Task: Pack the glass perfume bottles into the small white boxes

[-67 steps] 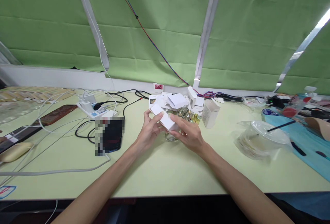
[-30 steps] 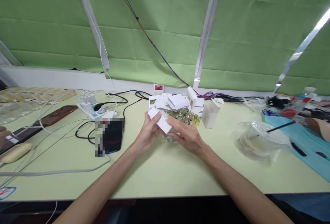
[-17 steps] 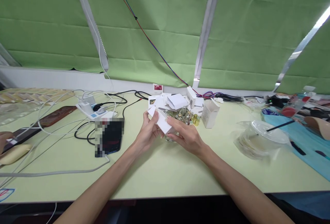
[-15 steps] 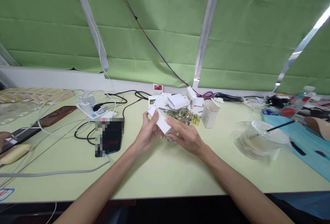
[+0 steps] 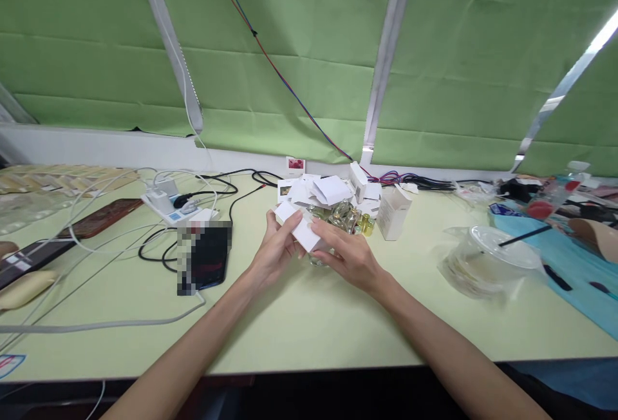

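Note:
Between both hands, above the pale table, is a small white box (image 5: 305, 232), tilted with one end toward the lower right. My left hand (image 5: 277, 246) grips its left end, thumb on the top face and fingers underneath. My right hand (image 5: 348, 249) holds the right end, its fingers on the top and side. Small glass bottles (image 5: 342, 215), some with yellow liquid, cluster just behind the box and are partly hidden by it and my right hand. Behind them lies a heap of white folded papers (image 5: 331, 189). An upright white carton (image 5: 394, 212) with a raised flap stands to the right.
A phone (image 5: 207, 256), a power strip (image 5: 181, 207) and tangled cables lie left. Further left are a long dark device (image 5: 38, 262) and another person's fingers (image 5: 6, 249) at the edge. On the right stand a lidded plastic tub (image 5: 497, 259) and a blue cloth (image 5: 570, 265).
Both hands stay on the white box, which has turned slightly since the earliest frame. My left thumb has shifted a little along its top. The other person's hand at far left has drawn back.

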{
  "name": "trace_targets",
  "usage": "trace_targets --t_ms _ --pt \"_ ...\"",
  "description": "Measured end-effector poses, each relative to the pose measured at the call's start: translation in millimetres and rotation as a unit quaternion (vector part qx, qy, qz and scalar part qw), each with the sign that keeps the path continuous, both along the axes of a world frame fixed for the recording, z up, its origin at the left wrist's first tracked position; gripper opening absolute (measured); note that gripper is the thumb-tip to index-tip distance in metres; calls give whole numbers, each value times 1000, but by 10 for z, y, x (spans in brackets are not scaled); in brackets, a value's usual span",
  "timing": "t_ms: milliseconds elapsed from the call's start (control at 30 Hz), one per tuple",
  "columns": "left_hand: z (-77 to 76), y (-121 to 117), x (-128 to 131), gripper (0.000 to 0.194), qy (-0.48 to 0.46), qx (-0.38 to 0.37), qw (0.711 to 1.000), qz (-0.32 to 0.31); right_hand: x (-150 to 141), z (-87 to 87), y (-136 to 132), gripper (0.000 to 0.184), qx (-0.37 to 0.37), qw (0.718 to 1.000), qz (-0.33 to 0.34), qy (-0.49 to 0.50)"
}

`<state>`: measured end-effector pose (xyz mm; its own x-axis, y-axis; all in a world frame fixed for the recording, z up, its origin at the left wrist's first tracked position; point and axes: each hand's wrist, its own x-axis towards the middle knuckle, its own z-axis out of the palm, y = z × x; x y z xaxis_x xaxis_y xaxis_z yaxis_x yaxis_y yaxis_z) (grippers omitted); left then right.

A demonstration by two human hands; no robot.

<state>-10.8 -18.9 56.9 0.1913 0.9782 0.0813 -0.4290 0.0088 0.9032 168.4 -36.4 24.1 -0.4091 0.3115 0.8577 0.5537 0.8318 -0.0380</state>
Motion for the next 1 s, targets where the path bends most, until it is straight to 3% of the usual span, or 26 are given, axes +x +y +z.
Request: trace_targets --t_ms 333,433,567,667,800,867,1000 --pt "-14 17 6 66 -2 10 1000 16 16 -6 24 65 -4 999 22 32" --pt "-11 31 -4 66 0 17 999 27 50 20 21 60 0 999 8 38" --pt "12 32 -14 67 3 36 999 34 173 152 24 38 9 984 -114 133" --pt "15 24 -11 67 9 62 997 34 347 314 48 28 27 940 -252 230" --pt "3 7 6 67 23 86 995 38 677 420 133 29 -26 878 -421 225" --pt "-1 -2 14 65 27 94 994 43 841 391 184 32 -93 866 -449 198" --pt "-11 -12 18 59 26 104 993 48 1036 306 237 40 -205 869 -422 158"
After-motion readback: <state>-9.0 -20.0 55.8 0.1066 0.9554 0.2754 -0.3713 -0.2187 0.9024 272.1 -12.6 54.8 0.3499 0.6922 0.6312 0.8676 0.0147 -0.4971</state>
